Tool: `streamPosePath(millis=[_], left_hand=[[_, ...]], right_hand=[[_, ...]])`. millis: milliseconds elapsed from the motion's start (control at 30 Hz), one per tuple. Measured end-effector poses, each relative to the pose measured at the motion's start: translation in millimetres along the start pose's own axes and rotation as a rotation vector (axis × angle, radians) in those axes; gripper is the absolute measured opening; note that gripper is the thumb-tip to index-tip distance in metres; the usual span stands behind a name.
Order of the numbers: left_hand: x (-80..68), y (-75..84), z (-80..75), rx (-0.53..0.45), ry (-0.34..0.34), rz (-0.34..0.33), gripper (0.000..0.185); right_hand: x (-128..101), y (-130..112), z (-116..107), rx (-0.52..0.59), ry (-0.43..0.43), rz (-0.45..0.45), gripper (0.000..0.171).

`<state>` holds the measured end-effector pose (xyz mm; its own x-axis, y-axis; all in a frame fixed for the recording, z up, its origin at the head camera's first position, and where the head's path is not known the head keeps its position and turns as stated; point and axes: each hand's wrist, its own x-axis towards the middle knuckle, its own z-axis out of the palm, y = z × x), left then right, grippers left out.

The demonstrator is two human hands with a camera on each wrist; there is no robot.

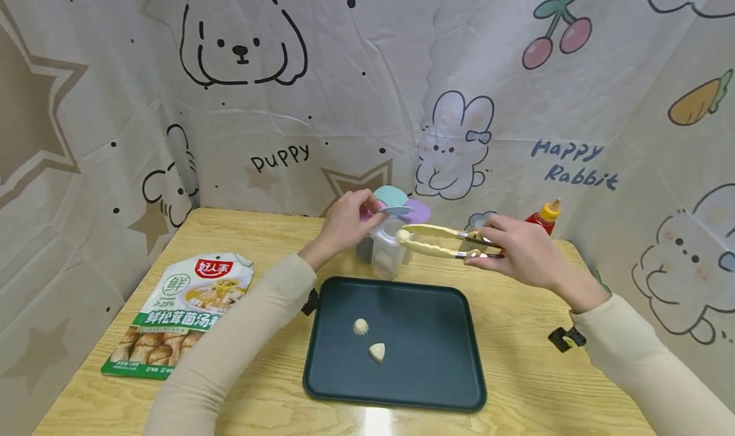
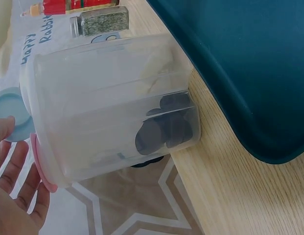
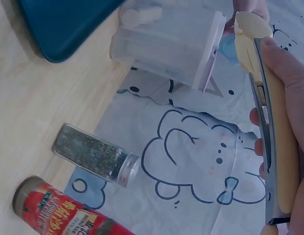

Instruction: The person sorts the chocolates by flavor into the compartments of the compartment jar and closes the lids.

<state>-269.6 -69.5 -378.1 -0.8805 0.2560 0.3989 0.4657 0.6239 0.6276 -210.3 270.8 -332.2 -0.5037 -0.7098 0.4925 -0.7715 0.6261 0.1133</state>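
Soup-mix packet lying at table's left. Left hand pinching a blue flip lid of the clear compartment container behind the dark tray. Right hand clasping cream tongs, tips at the container's mouth.

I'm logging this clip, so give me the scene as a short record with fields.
left hand: pinches the blue lid flap of the compartmented clear container
right hand: grips cream tongs, tips at the container's top
tray: dark green, holds two small dumplings
table left: soup seasoning packet
behind the container: herb jar, red sauce bottle
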Motion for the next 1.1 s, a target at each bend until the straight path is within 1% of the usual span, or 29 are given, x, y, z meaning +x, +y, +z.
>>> streamPosePath(millis=[100,300,400,567,700,833,933,1100], left_hand=[[0.2,-0.2,0.3,0.001,0.0,-0.001,0.017],[0.6,0.3,0.6,0.005,-0.003,-0.002,0.017],[0.6,0.6,0.7,0.007,-0.001,0.001,0.018],[0.0,1.1,-0.1,0.005,0.001,0.0,0.018],[-0.3,1.0,-0.5,-0.001,0.003,0.003,0.018],[-0.1,0.1,-0.5,-0.003,0.002,0.005,0.018],[0.3,-0.7,0.0,-0.007,0.002,0.002,0.017],[0.4,-1.7,0.1,-0.004,0.001,0.005,0.018]], right_hand=[[7,6,0,-0.008,-0.033,0.019,0.072],[18,12,5,-0.014,-0.117,0.081,0.04],[22,12,9,-0.013,-0.132,0.09,0.036],[27,11,12,-0.012,-0.141,0.099,0.038],[28,10,11,-0.015,-0.155,0.118,0.038],[26,8,7,-0.026,-0.164,0.117,0.041],[22,7,2,-0.035,-0.158,0.105,0.05],[10,0,-5,-0.025,-0.11,0.058,0.076]])
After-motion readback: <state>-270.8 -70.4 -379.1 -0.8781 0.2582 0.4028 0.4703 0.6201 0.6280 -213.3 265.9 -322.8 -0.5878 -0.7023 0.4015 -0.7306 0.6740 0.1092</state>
